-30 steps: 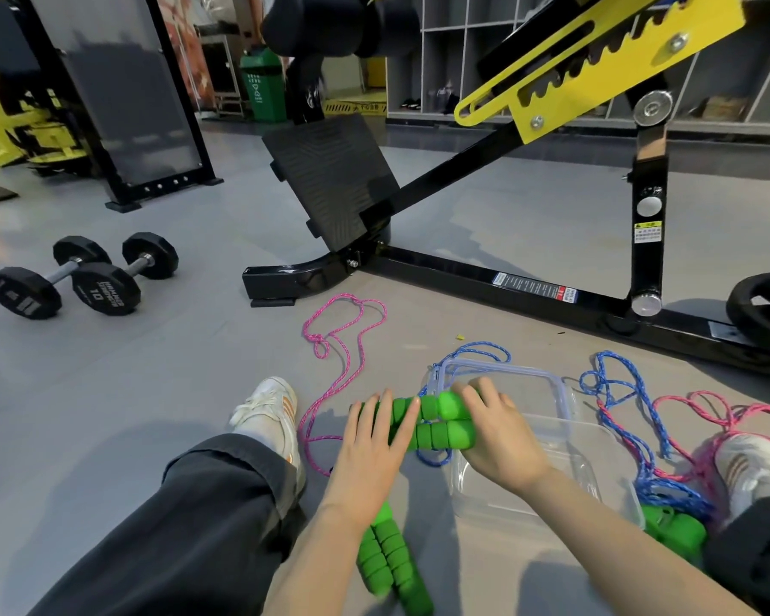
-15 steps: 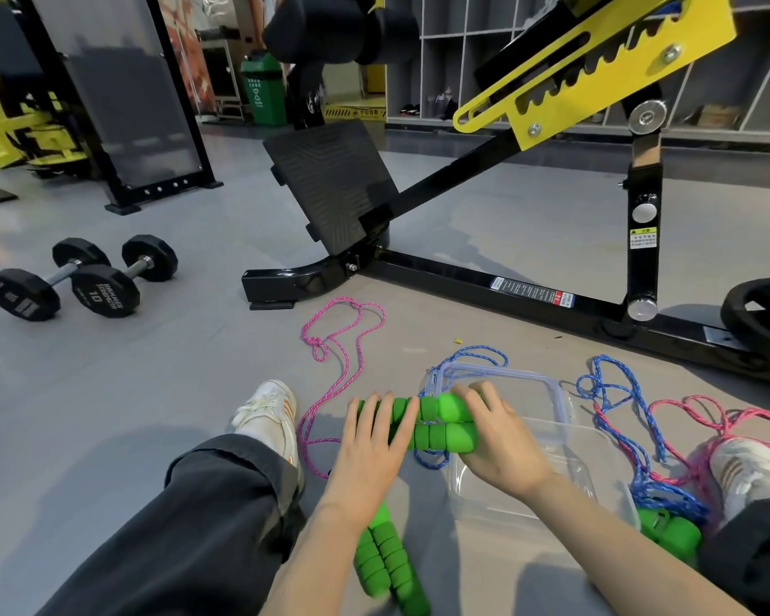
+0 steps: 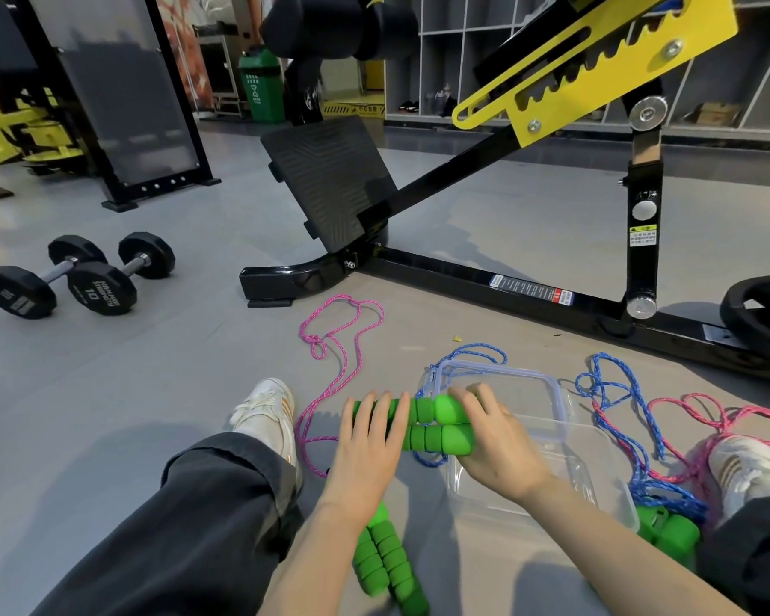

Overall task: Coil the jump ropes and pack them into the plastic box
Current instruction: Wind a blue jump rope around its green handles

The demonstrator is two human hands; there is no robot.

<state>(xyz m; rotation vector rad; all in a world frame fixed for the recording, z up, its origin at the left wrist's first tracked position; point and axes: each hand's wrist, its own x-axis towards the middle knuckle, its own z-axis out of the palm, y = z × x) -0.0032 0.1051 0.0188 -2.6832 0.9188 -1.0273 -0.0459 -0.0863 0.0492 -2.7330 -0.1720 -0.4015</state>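
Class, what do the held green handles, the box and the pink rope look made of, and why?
The held green handles look like soft foam: matte, ribbed segments. The box is clear glossy plastic; floor shows through. The pink rope is braided cord, fibre unclear.

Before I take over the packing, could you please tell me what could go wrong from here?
The blue rope hangs loose under the green handles that the right hand holds and the left hand rests on; it may snag on the plastic box rim.
The heap of blue and pink rope on the right lies crossed, so pulling may knot it.
The pink rope runs beside the left shoe and may catch on it.
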